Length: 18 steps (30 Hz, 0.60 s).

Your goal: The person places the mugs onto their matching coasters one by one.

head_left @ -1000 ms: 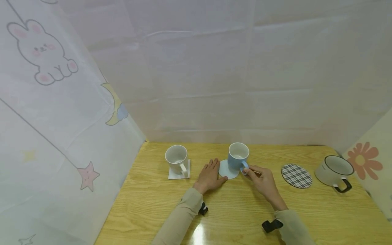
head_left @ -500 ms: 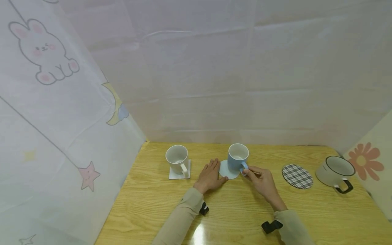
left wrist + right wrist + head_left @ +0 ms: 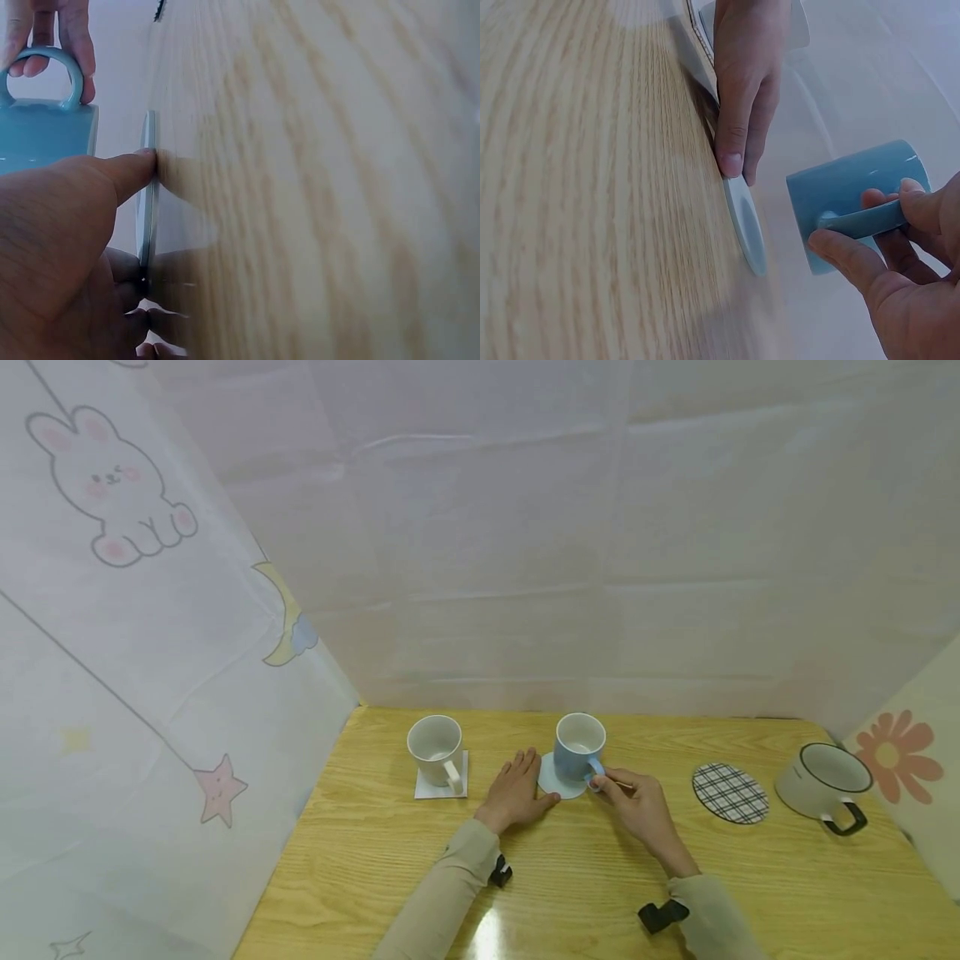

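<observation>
A light blue mug (image 3: 577, 752) with a white inside is held upright by its handle, pinched between the thumb and fingers of my right hand (image 3: 641, 810). In the right wrist view a gap shows between the mug's base and the round pale blue coaster (image 3: 745, 225), so the mug hangs just above it. My left hand (image 3: 516, 793) rests on the table left of that coaster, fingers stretched out. Its thumb (image 3: 131, 171) touches the coaster's rim, and its fingers lie along the left side. Part of the coaster is hidden beneath the mug in the head view.
To the left a white mug (image 3: 435, 752) stands on a square white coaster (image 3: 431, 792). A round plaid coaster (image 3: 730, 793) lies right of my right hand, beside a white mug with a black rim and handle (image 3: 821, 781). A pale sheet (image 3: 525, 568) hangs behind the wooden table (image 3: 570, 893).
My right hand has shifted the blue mug slightly left, further over the pale blue coaster. My left hand stays at the coaster's side.
</observation>
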{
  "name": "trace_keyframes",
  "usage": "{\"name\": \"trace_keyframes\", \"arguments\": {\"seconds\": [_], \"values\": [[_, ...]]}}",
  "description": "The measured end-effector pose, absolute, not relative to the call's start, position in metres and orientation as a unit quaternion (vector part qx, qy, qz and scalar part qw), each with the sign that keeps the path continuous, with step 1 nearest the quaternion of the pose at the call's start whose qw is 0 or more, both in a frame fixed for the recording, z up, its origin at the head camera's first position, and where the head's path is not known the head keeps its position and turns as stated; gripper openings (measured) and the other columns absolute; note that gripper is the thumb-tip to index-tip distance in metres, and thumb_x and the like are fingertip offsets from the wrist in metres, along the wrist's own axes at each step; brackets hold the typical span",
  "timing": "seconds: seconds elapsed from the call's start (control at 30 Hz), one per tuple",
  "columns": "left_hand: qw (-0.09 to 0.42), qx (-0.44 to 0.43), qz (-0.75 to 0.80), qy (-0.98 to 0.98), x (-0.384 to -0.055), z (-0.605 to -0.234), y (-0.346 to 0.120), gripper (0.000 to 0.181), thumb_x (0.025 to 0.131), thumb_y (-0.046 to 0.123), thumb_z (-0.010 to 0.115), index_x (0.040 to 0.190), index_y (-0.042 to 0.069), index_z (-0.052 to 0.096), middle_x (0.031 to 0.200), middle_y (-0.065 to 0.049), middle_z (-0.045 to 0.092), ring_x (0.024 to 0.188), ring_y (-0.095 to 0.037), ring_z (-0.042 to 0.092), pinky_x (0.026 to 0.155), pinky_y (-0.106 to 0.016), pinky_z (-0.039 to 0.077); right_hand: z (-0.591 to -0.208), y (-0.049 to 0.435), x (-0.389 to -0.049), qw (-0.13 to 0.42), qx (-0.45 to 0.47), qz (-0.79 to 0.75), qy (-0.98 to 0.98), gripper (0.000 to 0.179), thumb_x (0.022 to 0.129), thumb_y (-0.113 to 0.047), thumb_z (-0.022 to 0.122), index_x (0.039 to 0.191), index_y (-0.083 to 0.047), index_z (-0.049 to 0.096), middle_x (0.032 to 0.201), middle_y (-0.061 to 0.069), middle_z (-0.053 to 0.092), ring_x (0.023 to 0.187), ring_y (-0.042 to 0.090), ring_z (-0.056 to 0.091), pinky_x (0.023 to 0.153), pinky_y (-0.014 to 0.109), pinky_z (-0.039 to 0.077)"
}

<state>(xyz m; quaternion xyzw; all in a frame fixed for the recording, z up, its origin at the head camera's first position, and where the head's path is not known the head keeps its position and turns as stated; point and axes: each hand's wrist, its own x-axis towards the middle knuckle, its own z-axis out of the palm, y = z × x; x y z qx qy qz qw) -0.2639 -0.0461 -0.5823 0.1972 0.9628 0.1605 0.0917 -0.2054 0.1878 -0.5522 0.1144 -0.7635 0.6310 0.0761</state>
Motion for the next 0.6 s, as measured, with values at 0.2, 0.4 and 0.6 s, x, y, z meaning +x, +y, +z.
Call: {"name": "trace_keyframes", "arguments": {"seconds": [0.2, 0.4, 0.6], "values": [[0.098, 0.196, 0.16, 0.963, -0.266, -0.5859, -0.0466, 0.089, 0.107, 0.061, 0.054, 0.17, 0.005, 0.024, 0.179, -0.011, 0.018, 0.167, -0.03, 0.016, 0.135, -0.049, 0.019, -0.5543, 0.1866, -0.206, 0.072, 0.11, 0.634, -0.762, 0.029, 0.104, -0.001, 0.067, 0.128, 0.015, 0.069, 0.124, 0.038, 0.069, 0.1, 0.0, 0.074, 0.085, 0.025, 0.064], [0.095, 0.199, 0.163, 0.962, -0.2619, -0.5778, -0.0458, 0.087, 0.107, 0.056, 0.056, 0.169, 0.002, 0.026, 0.178, -0.013, 0.021, 0.166, -0.032, 0.019, 0.135, -0.05, 0.021, -0.5561, 0.1868, -0.2069, 0.07, 0.113, 0.635, -0.761, 0.029, 0.104, -0.001, 0.067, 0.128, 0.015, 0.07, 0.124, 0.039, 0.07, 0.1, 0.0, 0.074, 0.086, 0.03, 0.065], [0.092, 0.197, 0.16, 0.963, -0.2617, -0.5773, -0.0461, 0.088, 0.106, 0.058, 0.057, 0.169, 0.004, 0.028, 0.178, -0.013, 0.022, 0.166, -0.031, 0.02, 0.135, -0.049, 0.022, -0.5599, 0.1867, -0.2082, 0.074, 0.127, 0.636, -0.757, 0.027, 0.104, 0.002, 0.066, 0.126, 0.017, 0.07, 0.122, 0.041, 0.069, 0.1, 0.0, 0.074, 0.086, 0.032, 0.065]]}}
